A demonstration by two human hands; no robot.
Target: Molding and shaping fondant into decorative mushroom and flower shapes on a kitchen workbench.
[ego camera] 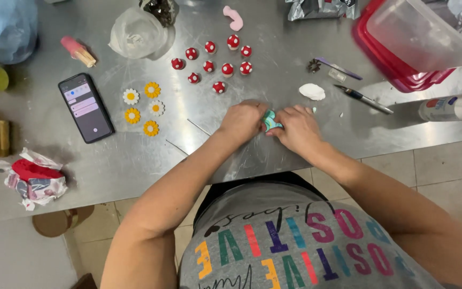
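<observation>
Fingers of left hand [243, 120] and right hand [296, 127] pinched together on soft teal-green lump [270, 121], low over scuffed steel table [135, 160], near glossy red white-dotted mushrooms [212, 64].

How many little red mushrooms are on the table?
11 red mushrooms sit in a loose cluster on the metal table, beyond the hands and right of the flowers. None looks hidden.
</observation>
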